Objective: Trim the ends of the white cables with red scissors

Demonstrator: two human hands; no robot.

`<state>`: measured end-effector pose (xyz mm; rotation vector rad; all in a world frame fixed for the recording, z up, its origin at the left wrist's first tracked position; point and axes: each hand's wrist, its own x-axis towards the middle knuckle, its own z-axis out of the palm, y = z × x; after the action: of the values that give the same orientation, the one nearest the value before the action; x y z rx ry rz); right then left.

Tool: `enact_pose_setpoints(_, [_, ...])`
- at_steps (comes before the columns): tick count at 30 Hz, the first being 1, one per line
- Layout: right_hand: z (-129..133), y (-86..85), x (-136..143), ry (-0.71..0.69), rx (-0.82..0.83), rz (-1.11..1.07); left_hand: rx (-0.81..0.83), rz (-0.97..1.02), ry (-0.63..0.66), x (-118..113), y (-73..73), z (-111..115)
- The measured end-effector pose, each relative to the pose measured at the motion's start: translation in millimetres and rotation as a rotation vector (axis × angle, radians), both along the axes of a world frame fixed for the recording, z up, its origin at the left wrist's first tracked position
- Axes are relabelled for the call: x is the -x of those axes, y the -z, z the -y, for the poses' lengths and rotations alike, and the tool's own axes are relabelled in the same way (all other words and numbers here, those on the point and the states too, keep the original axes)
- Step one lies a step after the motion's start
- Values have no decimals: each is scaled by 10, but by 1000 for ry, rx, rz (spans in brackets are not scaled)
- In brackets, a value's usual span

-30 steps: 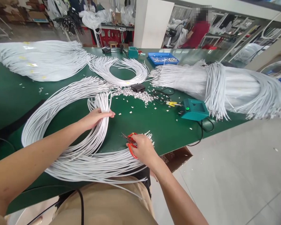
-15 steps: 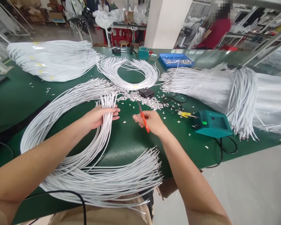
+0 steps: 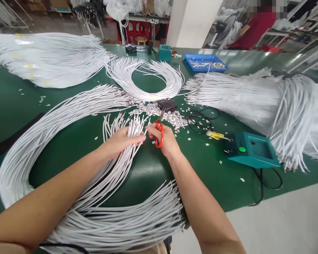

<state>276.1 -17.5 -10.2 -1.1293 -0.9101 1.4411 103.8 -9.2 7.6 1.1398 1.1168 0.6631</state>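
Note:
My left hand (image 3: 122,141) is closed round a bunch of white cables (image 3: 134,128), their cut ends fanning up above the thumb. Red-handled scissors (image 3: 159,132) sit in my right hand (image 3: 165,139), blades pointing away from me. The right fingertips meet the tip of one cable at the bunch's right side. More white cables (image 3: 127,218) curve across the bench below my hands, and a long loop of them (image 3: 55,109) sweeps round on the left. Beyond the scissors lies a heap of small pale scraps (image 3: 175,118) against a black box (image 3: 167,104).
A teal device (image 3: 251,150) with a yellow-handled tool (image 3: 214,135) stands on the right, its black cord hanging over the edge. Large cable bundles (image 3: 235,91) lie behind it. A blue tray (image 3: 205,63) holds small parts. Across the room is a person in red (image 3: 257,30).
My right hand has moved left to the bunch, and its fingers now touch a cable. My left hand has shifted slightly right and down with the bunch. The camera view has moved a little.

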Motion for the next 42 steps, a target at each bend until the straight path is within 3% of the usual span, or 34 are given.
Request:
enact_pose_setpoints(4, [27, 5, 51, -22, 1, 49, 108, 119, -24, 34, 29, -75])
enact_pose_setpoints(9, [28, 62, 72, -133, 21, 8, 110, 83, 8, 65, 57, -115])
enact_pose_setpoints(14, [-45, 134, -28, -38, 86, -118, 149, 103, -16, 37, 25, -76])
enact_pose_setpoints(16, [-62, 144, -54, -63, 87, -192, 154, 104, -25, 25, 13, -56])
enact_pose_setpoints(21, [-32, 94, -14, -247, 65, -199, 91, 99, 65, 9, 2, -23])
enact_pose_setpoints(24, [0, 57, 36, -193, 40, -136, 102, 93, 31, -2, 11, -8])
enact_pose_setpoints(28, [11, 33, 37, -108, 13, 85, 51, 41, -88, -21, 29, -8])
enact_pose_setpoints(32, [-1, 45, -30, -57, -28, 626, -7, -5, -210, -6, 37, -35])
enact_pose_setpoints(35, [6, 71, -38, -112, -67, 917, -51, -61, -242, 23, 40, -44])
enact_pose_setpoints(42, [44, 64, 33, -186, -122, 1127, -179, -201, -216, 41, 42, -23])
